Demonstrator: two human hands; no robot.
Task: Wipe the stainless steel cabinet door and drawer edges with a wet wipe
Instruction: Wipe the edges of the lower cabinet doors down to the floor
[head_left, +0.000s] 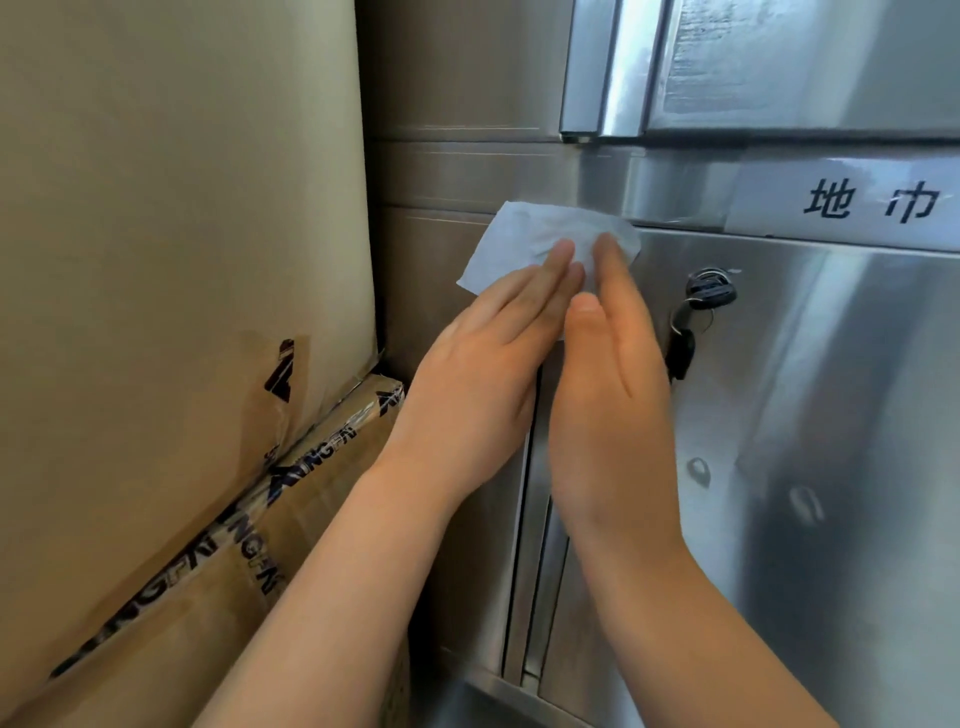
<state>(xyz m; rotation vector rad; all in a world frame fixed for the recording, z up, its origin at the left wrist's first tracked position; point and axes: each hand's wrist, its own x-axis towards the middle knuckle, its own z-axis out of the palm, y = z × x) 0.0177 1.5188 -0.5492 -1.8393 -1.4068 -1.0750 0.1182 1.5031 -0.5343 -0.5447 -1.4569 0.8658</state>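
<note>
Pressing flat with both palms, the person pins the wet wipe against the top corner of the stainless steel cabinet door, just under the label strip that carries two printed characters. The left hand lies at about 8 o'clock from the wipe and the right hand at about 6 o'clock, side by side and nearly touching. On both hands the fingers are stretched out straight and held together, not curled round anything; they grip nothing and simply bear down on the sheet, which is likely why it stays spread rather than bunched. A flat, open hand puts more of the damp cloth against the metal, which suits a broad door face better than a pinch would.

The wipe straddles the door's left edge, with its free corner hanging over the darker side panel at 9 o'clock, so the edge itself seems to be the part being cleaned. At 3 o'clock from the hands a key sits in the lock with another dangling below it; a wide sweep to that side could catch it. Cardboard boxes bound with printed tape stand close at 9 o'clock, leaving little room there. Above, at 12 o'clock, a drawer edge awaits wiping, judging by the task.
</note>
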